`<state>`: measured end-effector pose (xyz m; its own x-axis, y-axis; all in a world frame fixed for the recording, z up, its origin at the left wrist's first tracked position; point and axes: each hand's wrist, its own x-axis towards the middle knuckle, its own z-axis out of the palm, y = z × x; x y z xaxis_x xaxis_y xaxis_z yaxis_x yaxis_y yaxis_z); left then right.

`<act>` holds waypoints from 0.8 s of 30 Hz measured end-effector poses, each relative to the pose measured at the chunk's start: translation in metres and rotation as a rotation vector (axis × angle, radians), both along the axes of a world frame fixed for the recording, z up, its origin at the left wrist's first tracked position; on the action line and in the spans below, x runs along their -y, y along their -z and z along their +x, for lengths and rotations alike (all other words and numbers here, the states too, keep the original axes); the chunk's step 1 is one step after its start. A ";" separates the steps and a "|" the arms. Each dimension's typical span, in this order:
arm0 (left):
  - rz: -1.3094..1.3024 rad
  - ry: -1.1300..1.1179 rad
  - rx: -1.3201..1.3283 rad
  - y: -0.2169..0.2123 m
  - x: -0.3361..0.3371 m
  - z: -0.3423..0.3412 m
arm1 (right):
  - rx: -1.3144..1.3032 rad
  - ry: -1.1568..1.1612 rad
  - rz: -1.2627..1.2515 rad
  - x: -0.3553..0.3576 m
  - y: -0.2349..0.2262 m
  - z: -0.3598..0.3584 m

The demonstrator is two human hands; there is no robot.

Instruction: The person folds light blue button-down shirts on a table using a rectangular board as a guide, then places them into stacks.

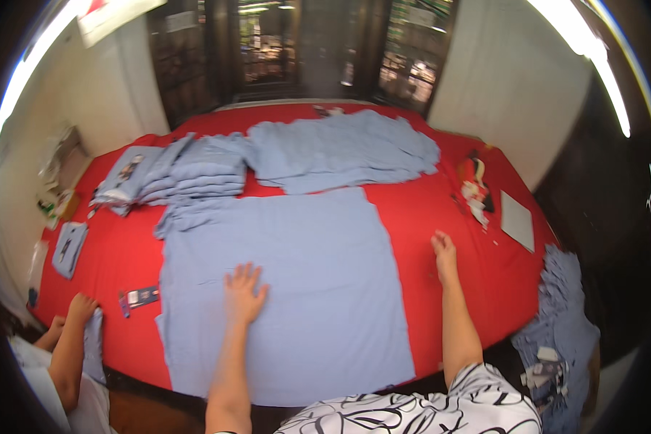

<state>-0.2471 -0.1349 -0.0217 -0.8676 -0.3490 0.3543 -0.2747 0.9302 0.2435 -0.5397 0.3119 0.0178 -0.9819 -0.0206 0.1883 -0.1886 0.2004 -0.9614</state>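
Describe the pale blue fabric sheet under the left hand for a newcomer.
On the red cloth-covered table, go to the near edge's centre. The pale blue fabric sheet lies under the bare left hand. Unlike the rumpled blue pile behind, it reaches that edge.

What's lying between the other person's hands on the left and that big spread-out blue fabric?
The head view shows a dark tag and a slim item, too blurred to identify, on red cloth, the tag nearer the fabric.

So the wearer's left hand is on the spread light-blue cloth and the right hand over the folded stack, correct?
Not quite: the head view shows the right hand over the red tablecloth, right of the light-blue cloth. The left hand is indeed on that cloth.
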 end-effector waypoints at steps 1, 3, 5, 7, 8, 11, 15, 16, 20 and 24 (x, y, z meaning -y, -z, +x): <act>0.007 -0.001 -0.010 -0.001 -0.001 0.000 | 0.100 0.065 -0.162 -0.036 -0.002 -0.021; 0.015 0.006 -0.025 -0.005 -0.006 -0.001 | 0.239 0.206 -0.426 -0.116 0.000 -0.062; 0.008 0.004 -0.023 -0.006 -0.009 -0.003 | 0.307 0.342 -0.634 -0.190 -0.001 -0.090; -0.030 0.000 -0.019 -0.007 -0.014 -0.010 | 0.312 0.475 -0.831 -0.253 0.002 -0.109; -0.061 -0.002 -0.024 -0.007 -0.018 -0.012 | 0.292 0.535 -0.918 -0.283 0.004 -0.118; -0.105 -0.045 0.010 -0.011 -0.022 -0.009 | 0.264 0.703 -0.872 -0.331 0.021 -0.142; -0.072 -0.078 0.119 -0.007 -0.022 -0.014 | 0.082 0.941 0.230 -0.396 0.029 -0.179; -0.074 -0.081 0.139 -0.004 -0.017 -0.013 | 0.062 1.074 0.450 -0.406 0.030 -0.189; 0.009 -0.118 0.266 -0.005 -0.023 -0.031 | 0.155 1.048 0.752 -0.472 0.011 -0.209; 0.026 -0.186 0.373 -0.034 -0.019 -0.008 | 0.513 0.908 0.909 -0.424 0.006 -0.225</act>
